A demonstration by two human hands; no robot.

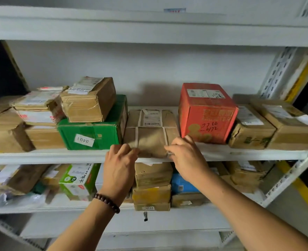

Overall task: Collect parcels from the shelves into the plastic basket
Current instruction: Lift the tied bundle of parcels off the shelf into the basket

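Observation:
A flat brown paper parcel [150, 132] bound with white straps lies on the middle shelf [59, 154], between a green box [93, 131] and a red box [206, 113]. My left hand [120, 160] grips the parcel's near left corner, fingers curled over its front edge. On the near right corner, my right hand [184, 154] holds it the same way. The plastic basket is out of view.
Brown cartons [89, 99] are stacked left of and on the green box. Two more cartons [252, 129] stand right of the red box. The lower shelf [77, 208] holds several boxes and bags. A white slotted upright [279, 71] frames the right side.

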